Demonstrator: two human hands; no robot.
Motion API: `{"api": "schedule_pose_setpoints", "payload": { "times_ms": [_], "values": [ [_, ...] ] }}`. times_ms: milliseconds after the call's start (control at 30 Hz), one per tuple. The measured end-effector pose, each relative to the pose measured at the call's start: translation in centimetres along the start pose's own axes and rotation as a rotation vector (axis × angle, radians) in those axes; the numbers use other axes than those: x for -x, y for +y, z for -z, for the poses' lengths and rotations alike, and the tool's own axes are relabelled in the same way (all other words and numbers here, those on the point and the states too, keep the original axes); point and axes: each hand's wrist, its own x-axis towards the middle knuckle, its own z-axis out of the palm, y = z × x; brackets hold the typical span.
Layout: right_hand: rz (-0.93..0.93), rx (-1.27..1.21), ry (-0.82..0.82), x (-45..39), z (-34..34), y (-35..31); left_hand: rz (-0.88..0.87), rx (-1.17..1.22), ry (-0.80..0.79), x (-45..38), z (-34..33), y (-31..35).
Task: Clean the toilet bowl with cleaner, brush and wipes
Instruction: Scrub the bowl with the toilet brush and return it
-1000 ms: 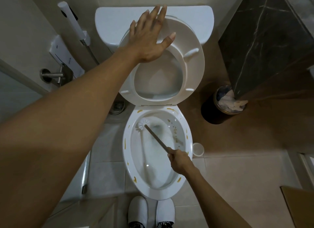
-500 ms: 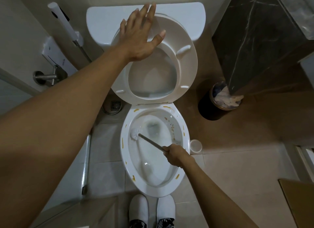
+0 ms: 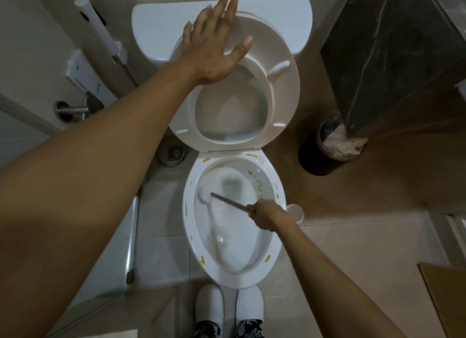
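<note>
The white toilet bowl [image 3: 276,242] stands below me with yellow-brown smears on its rim and inner wall. Its seat [image 3: 282,85] is raised against the tank [image 3: 161,22]. My left hand [image 3: 214,45] lies flat on the top of the raised seat, fingers spread. My right hand [image 3: 266,215] is closed around the thin handle of the toilet brush [image 3: 228,200]. The white brush head [image 3: 204,194] presses on the bowl's left inner wall, above the water.
A black bin [image 3: 315,158] full of paper stands right of the toilet under a dark marble counter [image 3: 393,52]. A small white brush holder [image 3: 296,211] sits by the bowl's right side. A bidet sprayer [image 3: 98,25] hangs on the left wall. My white slippers [image 3: 209,305] touch the bowl's front.
The brush head has slid down and to the left along the bowl's inner wall, and my right hand moved up toward the right rim. My left hand stays on the seat.
</note>
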Motion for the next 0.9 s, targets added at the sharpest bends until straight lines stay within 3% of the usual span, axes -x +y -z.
{"api": "schedule_pose_setpoints", "payload": {
  "times_ms": [67, 233, 467, 667, 900],
  "values": [
    [-0.029, -0.075, 0.051, -0.1, -1.1, 0.3, 0.003, 0.01, -0.002, 0.0, 0.1, 0.1],
    [-0.071, -0.099, -0.11, 1.7, -1.3, 1.4, 0.002, 0.016, 0.01, 0.2, 0.1, 0.2],
    [-0.086, -0.144, 0.075, -0.8, -1.3, -0.1, -0.004, 0.025, 0.01, 0.1, 0.1, 0.0],
    [-0.077, -0.103, -0.05, 1.8, -0.9, 0.5, 0.0, 0.027, 0.007, 0.1, 0.0, 0.0],
    [-0.099, -0.176, 0.038, 0.6, -1.7, -0.6, -0.005, 0.03, 0.008, 0.1, 0.1, -0.1]
  ]
}}
